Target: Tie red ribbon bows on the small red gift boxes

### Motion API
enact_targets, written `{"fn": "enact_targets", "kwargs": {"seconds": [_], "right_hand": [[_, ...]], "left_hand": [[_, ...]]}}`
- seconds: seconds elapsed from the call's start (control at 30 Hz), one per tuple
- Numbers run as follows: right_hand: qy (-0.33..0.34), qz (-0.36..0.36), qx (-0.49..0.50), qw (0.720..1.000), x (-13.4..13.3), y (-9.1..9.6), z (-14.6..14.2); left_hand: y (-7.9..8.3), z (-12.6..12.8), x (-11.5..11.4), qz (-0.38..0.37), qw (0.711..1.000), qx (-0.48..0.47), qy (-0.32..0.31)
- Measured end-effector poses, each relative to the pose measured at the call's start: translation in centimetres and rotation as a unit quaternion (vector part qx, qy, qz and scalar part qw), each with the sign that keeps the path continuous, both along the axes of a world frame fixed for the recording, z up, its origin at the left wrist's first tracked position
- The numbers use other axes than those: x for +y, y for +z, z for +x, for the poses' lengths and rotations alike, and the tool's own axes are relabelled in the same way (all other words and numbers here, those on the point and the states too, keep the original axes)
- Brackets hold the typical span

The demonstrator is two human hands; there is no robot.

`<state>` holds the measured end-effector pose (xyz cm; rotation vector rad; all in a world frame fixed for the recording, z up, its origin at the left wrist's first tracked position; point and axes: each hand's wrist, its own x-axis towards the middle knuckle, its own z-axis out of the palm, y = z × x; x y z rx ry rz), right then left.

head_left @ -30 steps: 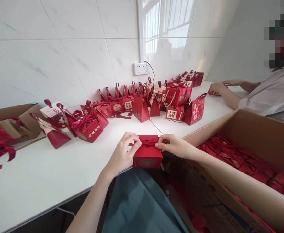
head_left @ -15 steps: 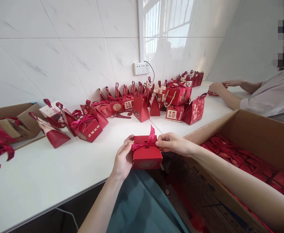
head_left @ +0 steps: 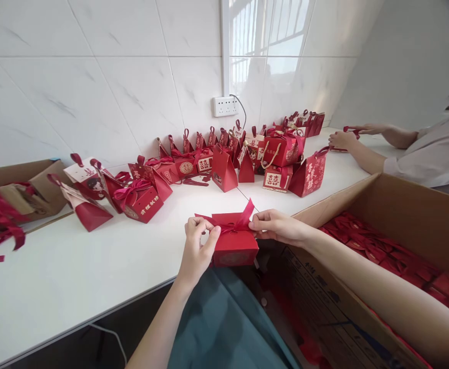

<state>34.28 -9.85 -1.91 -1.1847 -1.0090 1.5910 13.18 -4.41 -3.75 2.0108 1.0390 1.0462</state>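
Observation:
A small red gift box point(head_left: 236, 248) sits at the near edge of the white counter point(head_left: 74, 277). A red ribbon point(head_left: 235, 222) lies across its top, with one end sticking up to the right. My left hand point(head_left: 198, 247) pinches the ribbon's left part with closed fingers. My right hand point(head_left: 275, 225) pinches the ribbon at the box's right top corner.
Several finished red gift boxes and bags point(head_left: 224, 161) stand in a row along the tiled wall. A large cardboard carton point(head_left: 397, 215) with red flat pieces is on my right. Another person's hands point(head_left: 349, 136) work at the far right. A brown box with ribbons point(head_left: 13, 200) lies left.
Both hands have pulled the ribbon outwards over the box top; its end now points up to the right. The left hand has moved from the box's side to the ribbon.

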Motion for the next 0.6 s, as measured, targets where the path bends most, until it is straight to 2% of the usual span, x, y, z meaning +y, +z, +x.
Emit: {"fn": "enact_targets", "kwargs": {"seconds": [0.13, 0.23, 0.37, 0.5, 0.6], "right_hand": [[-0.019, -0.024, 0.040, 0.999, 0.2, -0.6, 0.0], [-0.005, -0.018, -0.011, 1.000, 0.5, -0.6, 0.3], [-0.011, 0.063, -0.140, 0.988, 0.7, 0.6, 1.2], [-0.016, 0.145, -0.212, 0.966, 0.7, 2.1, 0.8], [-0.028, 0.158, -0.240, 0.957, 0.9, 2.7, -0.4]], "left_hand": [[-0.4, 0.2, 0.1, 0.037, 0.999, 0.004, 0.025], [-0.3, 0.2, 0.7, 0.070, 0.997, 0.030, 0.032], [0.1, -0.1, 1.3, 0.098, 0.993, 0.057, 0.017], [1.3, 0.0, 0.8, 0.158, 0.984, 0.088, 0.006], [2.4, 0.3, 0.0, 0.192, 0.967, 0.158, -0.056]]}}
